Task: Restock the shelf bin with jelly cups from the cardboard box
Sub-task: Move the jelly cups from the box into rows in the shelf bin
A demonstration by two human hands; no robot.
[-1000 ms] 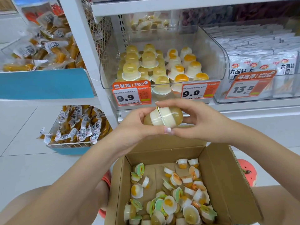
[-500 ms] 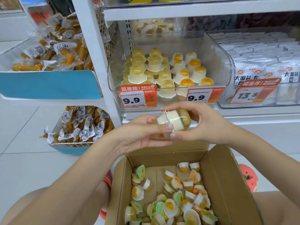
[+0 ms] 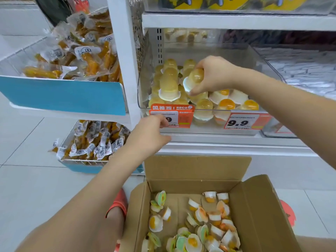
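A clear shelf bin (image 3: 145,70) holds stacked jelly cups, yellowish ones (image 3: 169,82) on the left and orange-topped ones (image 3: 226,104) on the right. My right hand (image 3: 214,77) reaches into the bin and grips a yellowish jelly cup (image 3: 194,79), tilted, above the middle stacks. My left hand (image 3: 151,135) hovers with loosely curled fingers in front of the bin's left price tag (image 3: 181,115), holding nothing. An open cardboard box (image 3: 254,206) below contains several loose jelly cups (image 3: 192,242).
A white shelf post (image 3: 123,60) stands left of the bin. Blue trays of packaged yellow snacks (image 3: 76,57) sit at left, one lower (image 3: 92,142). White packets (image 3: 300,70) fill the neighbouring bin at right. A second price tag (image 3: 243,122) reads 9.9.
Both hands held jelly cups together above the box. Now my right hand has carried a cup up into the bin, and my left hand has let go and stayed lower.
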